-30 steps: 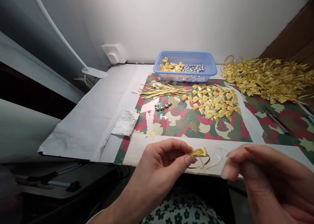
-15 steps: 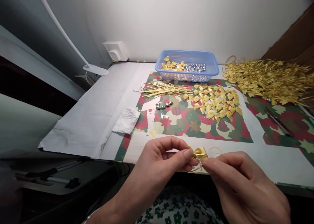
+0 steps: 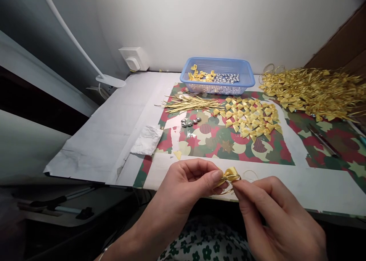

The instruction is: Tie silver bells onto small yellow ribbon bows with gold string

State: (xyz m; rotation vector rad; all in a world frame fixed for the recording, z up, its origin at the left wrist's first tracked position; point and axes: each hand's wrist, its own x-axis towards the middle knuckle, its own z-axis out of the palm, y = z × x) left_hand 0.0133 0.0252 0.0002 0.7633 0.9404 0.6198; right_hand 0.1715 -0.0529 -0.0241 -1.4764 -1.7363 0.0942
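Note:
Between thumb and fingers, my left hand pinches a yellow ribbon bow just above the table's front edge. My right hand closes its thumb and forefinger on a thin gold cord that loops below the bow. The cord's far end curls up behind my right fingers. Beyond my hands, rows of yellow bows lie on a camouflage-patterned sheet. Left of them are a bundle of gold twist ties and several silver bells.
A blue basket at the wall holds bows and silver beads. A heap of gold-corded bows fills the back right, near tweezers. At left are a crumpled white tissue and a white lamp.
My right hand has shifted slightly left and its fingertips now sit closer to the bow's middle. The cord loop under the bow has changed shape a little. My left hand keeps its pinch.

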